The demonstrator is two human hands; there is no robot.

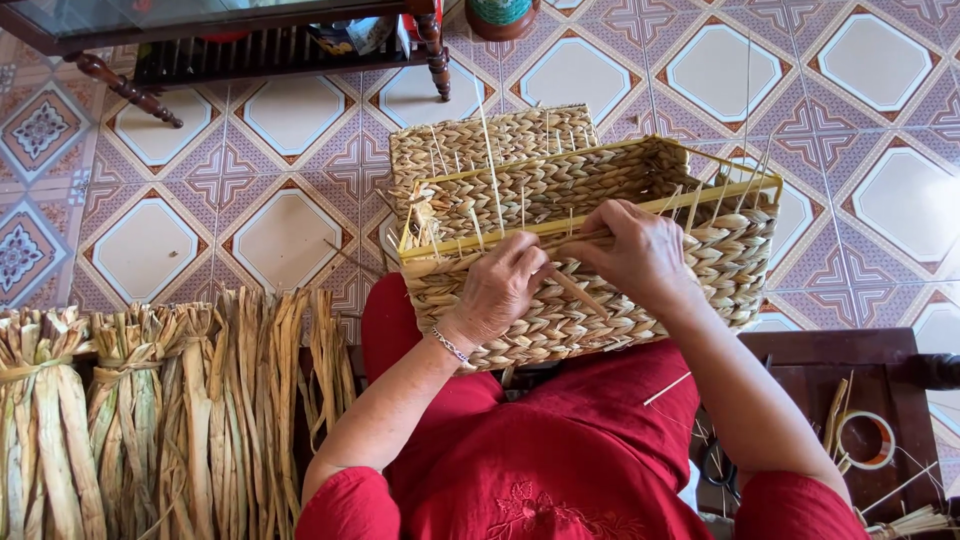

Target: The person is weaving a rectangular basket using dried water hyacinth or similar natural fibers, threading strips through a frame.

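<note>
Basket: we count one woven basket (pixel 600 250), rectangular, of plaited straw over a yellow frame (pixel 470 245), resting on the lap against the red garment (pixel 560 450).
Left hand: our left hand (pixel 500 290) lies on the near wall of the basket, fingers (pixel 530 262) pinched on a straw strand (pixel 575 290) at the rim.
Right hand: our right hand (pixel 640 250) sits just beside it on the same rim, fingers curled around the strand and the frame edge.
Loose ends: many thin stalks stand up from the weave; we cannot count them exactly.
Bundles: about four tied bundles of dried straw (pixel 150 400) lie on the floor to the left.
Tape: one roll of tape (pixel 868 440) on the dark wooden counter (pixel 830 350) at right.
Floor: patterned tiles (pixel 280 230).
Bracelet: one on the left wrist (pixel 450 347).
</note>
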